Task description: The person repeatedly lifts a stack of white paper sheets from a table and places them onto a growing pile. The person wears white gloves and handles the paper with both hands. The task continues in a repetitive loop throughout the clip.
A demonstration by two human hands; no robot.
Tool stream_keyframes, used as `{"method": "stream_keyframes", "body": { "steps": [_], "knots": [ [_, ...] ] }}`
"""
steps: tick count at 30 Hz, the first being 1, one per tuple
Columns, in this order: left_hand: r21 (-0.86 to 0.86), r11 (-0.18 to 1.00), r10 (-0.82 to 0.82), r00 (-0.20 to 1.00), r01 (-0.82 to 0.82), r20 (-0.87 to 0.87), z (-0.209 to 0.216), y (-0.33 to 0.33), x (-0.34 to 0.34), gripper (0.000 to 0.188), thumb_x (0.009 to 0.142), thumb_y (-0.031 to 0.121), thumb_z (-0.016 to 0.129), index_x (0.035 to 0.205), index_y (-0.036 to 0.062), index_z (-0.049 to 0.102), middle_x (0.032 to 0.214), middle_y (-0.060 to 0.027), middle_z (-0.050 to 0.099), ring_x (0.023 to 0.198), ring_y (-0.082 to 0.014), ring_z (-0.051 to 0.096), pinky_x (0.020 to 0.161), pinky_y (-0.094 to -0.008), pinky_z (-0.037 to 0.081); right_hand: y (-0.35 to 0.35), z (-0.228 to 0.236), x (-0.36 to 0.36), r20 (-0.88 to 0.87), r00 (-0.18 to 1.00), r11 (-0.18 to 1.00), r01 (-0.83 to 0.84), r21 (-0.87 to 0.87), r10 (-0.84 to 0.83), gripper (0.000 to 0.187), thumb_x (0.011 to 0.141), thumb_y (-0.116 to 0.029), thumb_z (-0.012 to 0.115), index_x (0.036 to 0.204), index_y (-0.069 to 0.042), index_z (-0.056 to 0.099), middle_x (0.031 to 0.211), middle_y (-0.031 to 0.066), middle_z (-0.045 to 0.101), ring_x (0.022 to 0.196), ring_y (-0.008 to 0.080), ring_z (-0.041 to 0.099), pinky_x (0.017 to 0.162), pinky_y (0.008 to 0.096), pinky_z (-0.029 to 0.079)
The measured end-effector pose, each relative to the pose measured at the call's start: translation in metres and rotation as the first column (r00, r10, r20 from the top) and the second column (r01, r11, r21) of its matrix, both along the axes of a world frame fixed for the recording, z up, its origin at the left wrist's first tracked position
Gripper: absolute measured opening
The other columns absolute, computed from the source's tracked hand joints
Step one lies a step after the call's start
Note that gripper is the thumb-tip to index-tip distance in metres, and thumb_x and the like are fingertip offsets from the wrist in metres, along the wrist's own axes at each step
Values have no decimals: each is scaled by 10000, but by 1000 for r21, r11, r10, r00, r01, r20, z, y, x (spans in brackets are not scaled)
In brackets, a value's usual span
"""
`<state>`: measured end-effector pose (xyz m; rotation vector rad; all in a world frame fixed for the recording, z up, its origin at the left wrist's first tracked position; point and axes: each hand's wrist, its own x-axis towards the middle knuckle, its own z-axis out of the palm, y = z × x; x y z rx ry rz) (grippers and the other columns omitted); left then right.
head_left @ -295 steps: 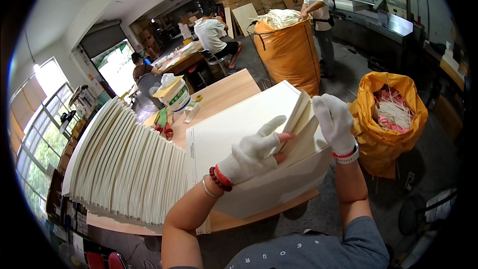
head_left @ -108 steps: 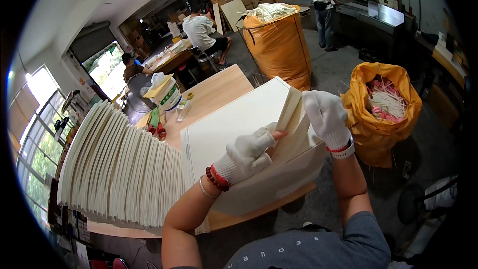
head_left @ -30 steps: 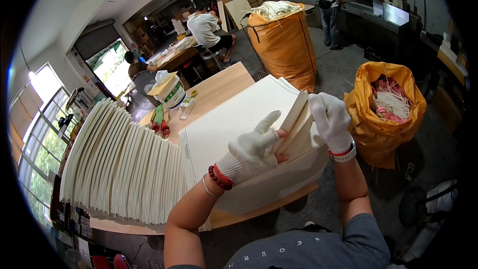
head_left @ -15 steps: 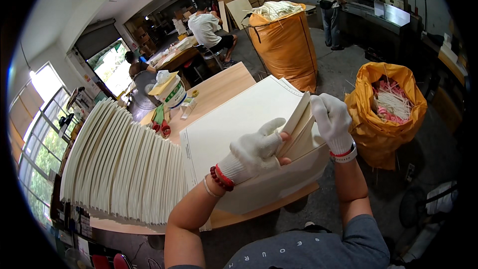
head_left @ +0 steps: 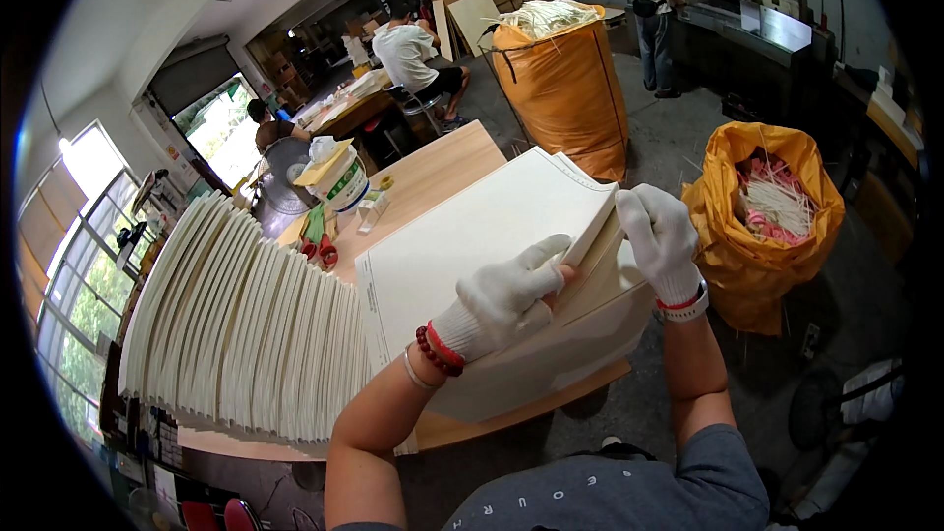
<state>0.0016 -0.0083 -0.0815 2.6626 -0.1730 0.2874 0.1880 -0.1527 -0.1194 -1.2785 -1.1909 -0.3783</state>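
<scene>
A thick stack of large white paper sheets (head_left: 462, 236) lies in front of me, its right corner lifted and bent up. My right hand (head_left: 657, 241), in a white knit glove, is closed on that raised corner. My left hand (head_left: 503, 297), gloved with bare fingertips showing, grips the near edge of the lifted sheets, thumb on top and fingers at the edge. Under the lifted part, a gap shows shaded sheets below. Left of the stack stands a long row of fanned paper bundles (head_left: 246, 334), leaning against one another.
The wooden table (head_left: 442, 162) also holds a white bucket (head_left: 344, 182), red-handled scissors (head_left: 320, 251) and a tape roll (head_left: 385, 182). Orange sacks of paper strips, one tall (head_left: 565, 88) and one lower (head_left: 762, 236), stand beyond and to the right. Other people work farther back.
My left hand's fingers have drawn in along the sheet edge, and the gap under the lifted sheets has narrowed. My right hand stays at the corner, slightly shifted right.
</scene>
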Motion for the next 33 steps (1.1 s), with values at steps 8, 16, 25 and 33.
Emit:
{"method": "stream_keyframes", "body": {
  "steps": [8,16,25,33],
  "knots": [
    [-29,997,79,988,-76,131,-3,-6,0,469,624,112,893,997,57,614,1472,-276,375,1154,-364,603,895,-333,510,1,-5,2,161,985,996,57,67,-67,90,911,-5,550,859,58,588,604,92,459,514,211,483,467,336,379],
    [108,991,55,967,-84,250,-5,-8,-3,551,765,62,747,1287,103,573,1362,-268,501,1009,-341,671,832,-329,538,-11,-12,37,-167,985,999,47,4,-46,384,994,-319,525,792,-2,601,732,88,641,551,170,591,480,276,482],
    [314,948,-134,953,44,271,-8,-5,-13,589,787,205,773,1305,50,541,1129,-171,640,831,-307,677,731,-342,555,18,-13,74,-827,504,463,-812,-355,251,420,931,-295,614,1188,35,583,1074,71,638,973,124,584,875,272,465],
    [-267,508,818,361,-819,449,-56,130,-144,564,877,182,679,1370,31,453,1297,-150,529,1124,-214,559,947,-366,488,-4,-31,48,-655,532,697,-717,-12,536,495,898,-193,641,1313,44,513,1159,69,616,1044,131,564,902,273,453]
  ]
}}
